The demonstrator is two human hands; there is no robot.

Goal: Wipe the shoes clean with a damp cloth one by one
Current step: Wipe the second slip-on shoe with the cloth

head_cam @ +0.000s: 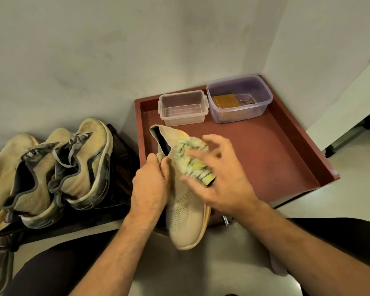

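A beige knit slip-on shoe [185,212] is held above the front of a red-brown tray, toe pointing toward me. My left hand [150,186] grips its upper edge near the opening, fingers curled round the fabric. My right hand [220,178] holds a fluffy green-and-white cloth [192,159] against the shoe's upper near the opening; the fingers are blurred. On a dark rack at the left sit two worn tan sneakers with grey laces [81,165] [24,180].
The red-brown tray [276,159] stands in the wall corner. At its back are a small clear plastic box [183,107] and a larger clear tub [239,99] with a brown item inside. My dark-clothed legs fill the bottom of the view.
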